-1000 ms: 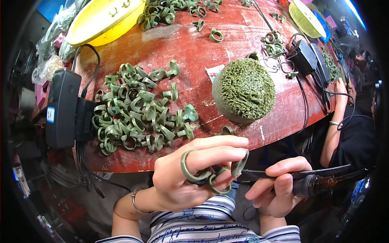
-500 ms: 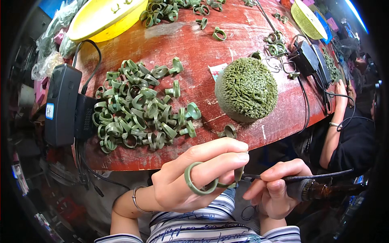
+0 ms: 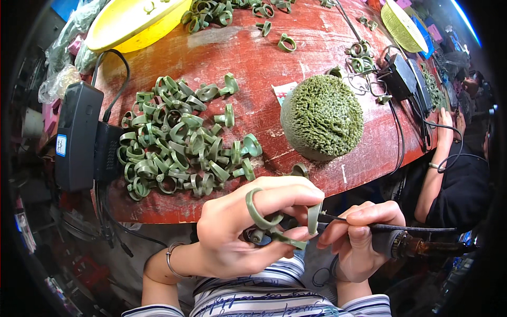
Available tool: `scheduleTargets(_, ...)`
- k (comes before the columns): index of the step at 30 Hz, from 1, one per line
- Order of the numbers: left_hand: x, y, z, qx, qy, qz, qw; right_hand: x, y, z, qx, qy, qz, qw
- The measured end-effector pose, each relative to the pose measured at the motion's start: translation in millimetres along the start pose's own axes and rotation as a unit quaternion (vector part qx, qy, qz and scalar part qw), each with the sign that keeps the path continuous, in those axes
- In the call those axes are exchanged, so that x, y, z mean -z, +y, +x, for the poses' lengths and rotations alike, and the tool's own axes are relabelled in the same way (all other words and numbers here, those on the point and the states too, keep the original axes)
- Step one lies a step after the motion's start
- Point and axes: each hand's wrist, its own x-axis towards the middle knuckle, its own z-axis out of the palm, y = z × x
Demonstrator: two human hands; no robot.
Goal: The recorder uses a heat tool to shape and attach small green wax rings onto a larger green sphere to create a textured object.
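2 hands work low in the frame, just below the near edge of the red table [image 3: 253, 58]. Left hand [image 3: 248, 232] closed on several green wax rings [image 3: 259, 208], 1 looped over the forefinger, others pinched between thumb and fingers. Right hand [image 3: 359, 238] closed on a dark pen tool [image 3: 406, 232], held like a pencil, its thin tip touching the ring at the left fingertips. Cord runs from the tool off to the right. On the table, a loose pile [image 3: 179, 142] of the same rings lies left of centre. Green dome [image 3: 322, 116] of clustered wax sits right of the pile, apart from it. Black box [image 3: 76, 137] with cable at the left table edge. Yellow bowl [image 3: 132, 24] at far left. Another person's forearm [image 3: 438, 158] rests at the right edge.
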Motion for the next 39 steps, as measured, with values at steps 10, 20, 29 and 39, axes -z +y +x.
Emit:
scheduleTargets(10,1.1,8.8,5.4,0.101,-0.011,-0.006,0.995,1.8,4.4,3.9,0.044,0.022,-0.010,0.999)
scheduleTargets(20,5.3,13.2,2.7,0.218,-0.034,-0.105,0.970,-5.1,5.8,6.1,0.036,0.020,0.027,0.999)
scheduleTargets(29,1.6,11.7,2.3,0.320,-0.018,-0.201,0.926,-1.8,4.4,10.8,0.046,0.045,0.004,0.998)
scheduleTargets(39,-4.1,3.0,4.1,0.092,0.032,0.061,0.993,49.5,-15.1,28.0,0.043,0.105,-0.251,0.961)
